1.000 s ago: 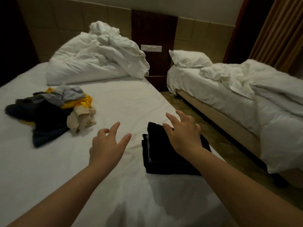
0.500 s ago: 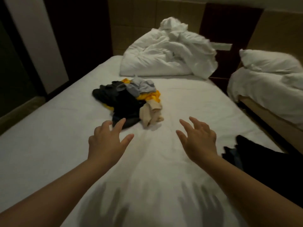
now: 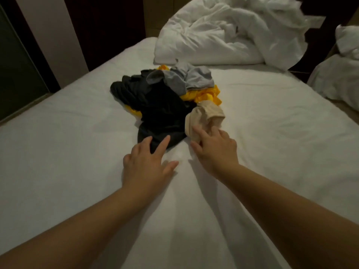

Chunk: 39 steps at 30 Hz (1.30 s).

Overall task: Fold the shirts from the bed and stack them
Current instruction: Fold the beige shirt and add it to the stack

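Yellow shirt lies mostly buried under black shirt.

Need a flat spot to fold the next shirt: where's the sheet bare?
Bare sheet lies left of the clothes pile to the bed's edge, right of the pile toward the other edge, and near, behind the left hand and right hand. Crowded: the pile, both hands at its near edge, and the duvet at the head.
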{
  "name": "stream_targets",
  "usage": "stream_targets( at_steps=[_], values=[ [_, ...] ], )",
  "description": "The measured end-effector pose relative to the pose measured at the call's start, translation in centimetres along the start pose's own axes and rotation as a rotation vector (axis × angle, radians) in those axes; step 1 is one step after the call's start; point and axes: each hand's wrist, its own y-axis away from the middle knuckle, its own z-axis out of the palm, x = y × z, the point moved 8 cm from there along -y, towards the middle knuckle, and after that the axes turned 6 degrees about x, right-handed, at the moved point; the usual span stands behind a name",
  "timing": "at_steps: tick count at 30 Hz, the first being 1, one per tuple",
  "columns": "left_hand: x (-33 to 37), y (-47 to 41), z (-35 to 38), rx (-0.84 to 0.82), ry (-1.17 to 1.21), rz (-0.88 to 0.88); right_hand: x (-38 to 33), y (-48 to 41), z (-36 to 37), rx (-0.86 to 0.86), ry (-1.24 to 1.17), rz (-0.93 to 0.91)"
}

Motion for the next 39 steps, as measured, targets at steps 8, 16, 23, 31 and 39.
stream_targets(
  at_steps=[8,16,23,31,39],
  values=[
    [1.7,-0.3,0.5,0.038,0.046,0.059,-1.9,0.4,-0.4,0.039,-0.023,-0.072],
    [4.2,-0.1,-5.5,0.118,0.18,0.074,-5.4,3.1,-6.9,0.117,-0.27,-0.207],
    [6.2,1.6,-11.6,0.094,0.321,0.12,-6.7,7.9,-12.9,0.167,-0.354,-0.223],
    [6.2,3.7,-11.4,0.094,0.141,0.116,-4.2,9.9,-12.1,0.044,-0.162,-0.096],
    [4.4,2.0,-3.3,0.083,0.052,0.116,-0.1,6.1,-5.0,0.063,-0.193,0.059]
  ],
)
